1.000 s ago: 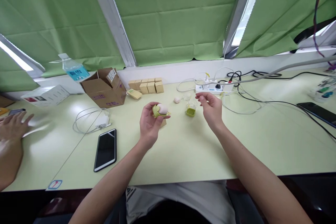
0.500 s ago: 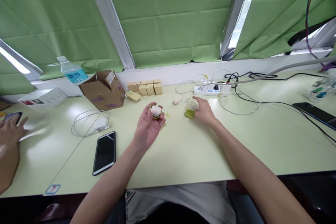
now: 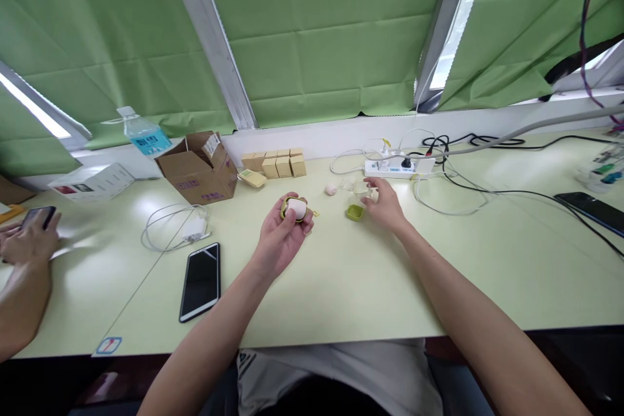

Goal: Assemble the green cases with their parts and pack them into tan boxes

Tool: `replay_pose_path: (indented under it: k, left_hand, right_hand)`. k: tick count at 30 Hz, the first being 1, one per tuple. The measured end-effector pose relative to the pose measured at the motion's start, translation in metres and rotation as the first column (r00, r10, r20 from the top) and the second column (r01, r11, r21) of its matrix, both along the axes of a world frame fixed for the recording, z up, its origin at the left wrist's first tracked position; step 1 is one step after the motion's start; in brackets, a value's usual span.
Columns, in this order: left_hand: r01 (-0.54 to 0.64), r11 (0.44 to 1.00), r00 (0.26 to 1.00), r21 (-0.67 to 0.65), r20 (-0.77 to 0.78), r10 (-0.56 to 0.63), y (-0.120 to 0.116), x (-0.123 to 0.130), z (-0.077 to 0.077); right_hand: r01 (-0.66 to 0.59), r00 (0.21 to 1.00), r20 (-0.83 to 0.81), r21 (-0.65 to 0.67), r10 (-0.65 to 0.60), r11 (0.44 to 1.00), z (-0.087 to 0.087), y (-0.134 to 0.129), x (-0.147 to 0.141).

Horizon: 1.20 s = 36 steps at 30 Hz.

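Note:
My left hand [image 3: 286, 229] is closed round a white earbud case [image 3: 296, 209] with a yellow-green cover round its edge; the thumb presses on the white part. A small yellow piece [image 3: 316, 213] shows beside its fingertips. Farther right, the thumb and fingers of my right hand [image 3: 385, 203] are closed on a clear plastic piece [image 3: 361, 189], just above the table. Below it lies a small olive-green, tray-shaped cover piece [image 3: 355, 212]. A small pale pink, rounded item [image 3: 330, 189] sits to the left, near some clear plastic.
Behind stand several small tan boxes [image 3: 283, 167], an open cardboard box [image 3: 197, 172] and a power strip [image 3: 394, 168] with cables. A phone [image 3: 200, 281] and a white charger [image 3: 194, 227] lie left. At far left, another person's hand [image 3: 32, 237] touches a phone.
My right hand has closed on the clear plastic piece and drawn it up and away from the olive-green piece. The left hand has turned the case slightly. The view has shifted a little.

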<state>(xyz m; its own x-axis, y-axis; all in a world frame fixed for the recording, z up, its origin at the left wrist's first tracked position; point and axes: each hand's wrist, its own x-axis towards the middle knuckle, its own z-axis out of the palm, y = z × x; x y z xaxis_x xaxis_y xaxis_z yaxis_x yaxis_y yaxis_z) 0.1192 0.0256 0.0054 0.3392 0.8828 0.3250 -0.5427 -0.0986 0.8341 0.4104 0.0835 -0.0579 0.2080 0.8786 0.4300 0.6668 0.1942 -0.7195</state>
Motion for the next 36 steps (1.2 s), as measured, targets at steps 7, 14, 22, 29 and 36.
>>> replay_pose_path:
  k: [7,14,22,29,36]
  left_hand:
    - [0.028,0.999,1.000,-0.022,-0.001,-0.028,0.004,-0.008,0.008]
    - [-0.155,0.982,0.970,0.103,-0.171,0.171,-0.005,0.000,-0.002]
    - [-0.190,0.861,0.836,0.472,-0.383,0.394,-0.019,0.008,-0.010]
    - [-0.082,0.816,0.797,0.573,-0.453,0.398,-0.024,0.008,-0.014]
    - [0.006,0.721,0.695,0.693,-0.521,0.496,-0.025,0.010,-0.021]
  right_hand:
    - [-0.450,0.743,-0.364,0.350,0.562,0.822,0.043,-0.050,-0.045]
    - [-0.400,0.891,0.021,0.511,0.454,0.761,0.049,-0.091,-0.088]
    - [-0.389,0.906,0.096,0.572,0.412,0.722,0.043,-0.096,-0.106]
    - [-0.376,0.907,0.075,0.584,0.413,0.719,0.038,-0.096,-0.110]
    - [-0.386,0.885,-0.008,0.546,0.465,0.744,0.030,-0.091,-0.106]
